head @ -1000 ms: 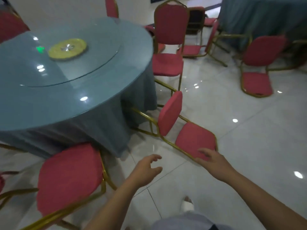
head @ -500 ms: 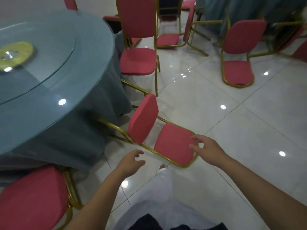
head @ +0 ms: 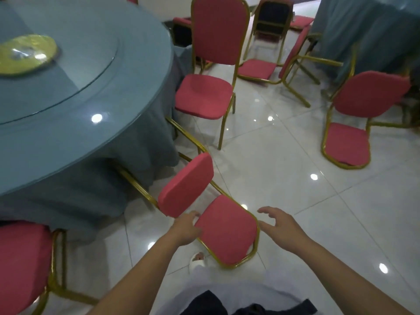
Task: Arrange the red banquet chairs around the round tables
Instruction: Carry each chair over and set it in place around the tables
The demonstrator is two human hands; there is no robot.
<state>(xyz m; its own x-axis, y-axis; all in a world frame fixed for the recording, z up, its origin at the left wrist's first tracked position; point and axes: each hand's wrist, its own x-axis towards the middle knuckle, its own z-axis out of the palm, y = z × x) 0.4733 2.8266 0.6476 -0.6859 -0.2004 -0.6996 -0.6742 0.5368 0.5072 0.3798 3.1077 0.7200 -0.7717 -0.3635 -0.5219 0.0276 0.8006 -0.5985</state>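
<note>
At the tipped chair point(head: 227, 233), left hand point(head: 185, 230) fingers are hidden; right hand point(head: 281, 228) fingers spread wide.

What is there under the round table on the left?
The cloth hangs nearly to the floor and hides the space under the table. Only the gold legs of the fallen chair reach its hem; the table's base is covered.

Open floor point(head: 306, 189) right of and beyond the right fingers point(head: 267, 210) — wide passage. Left of the left fingers point(head: 193, 215), tipped chair point(head: 227, 233) legs and draped tabletop point(head: 136, 98) crowding close — upright chair point(head: 204, 96) farther ahead.
</note>
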